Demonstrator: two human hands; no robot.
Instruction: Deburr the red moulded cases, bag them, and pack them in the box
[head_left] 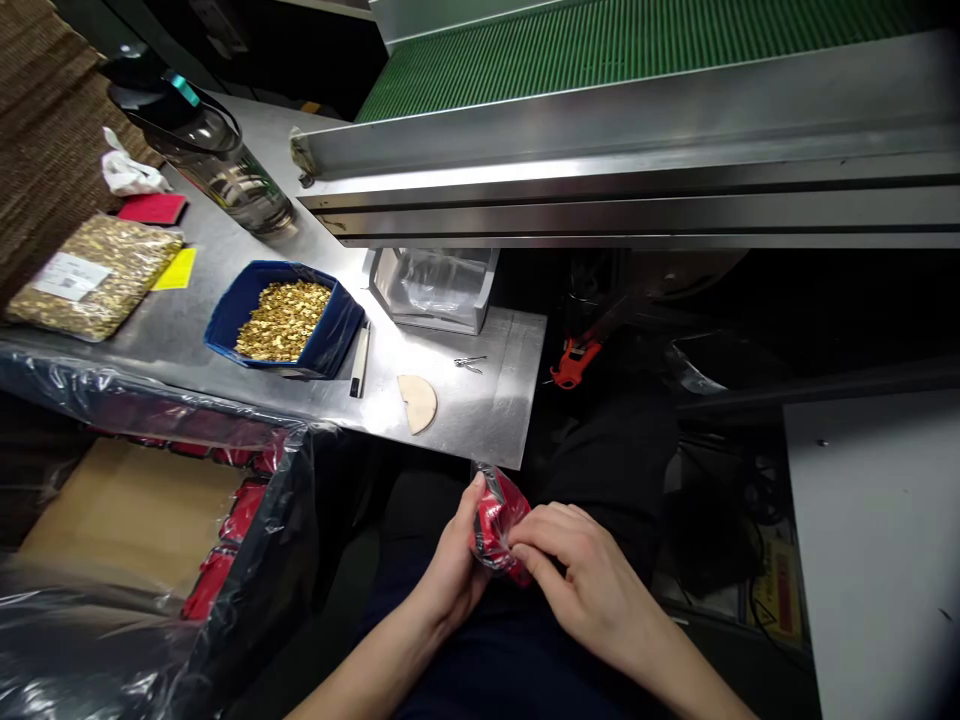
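A red and black item in a clear plastic bag (495,515) is held above my lap; its exact kind is hidden by the wrapping. My left hand (457,555) grips it from the left, thumb along its upper side. On the other side, my right hand (566,560) pinches the plastic film between thumb and fingers. Just beyond, on the metal table (495,415), lie a half-round pale disc (417,403), a small pair of tweezers-like metal pieces (470,364) and a white and black pen-shaped cutter (360,360).
A blue bin (337,335) holds small brass-coloured parts. Behind it stand a water bottle (232,175) and a clear tray (439,320). A green conveyor (570,50) crosses the back. At left, a plastic-lined box (300,500) contains red wrapped items and cardboard. An orange tool (576,362) hangs under the conveyor.
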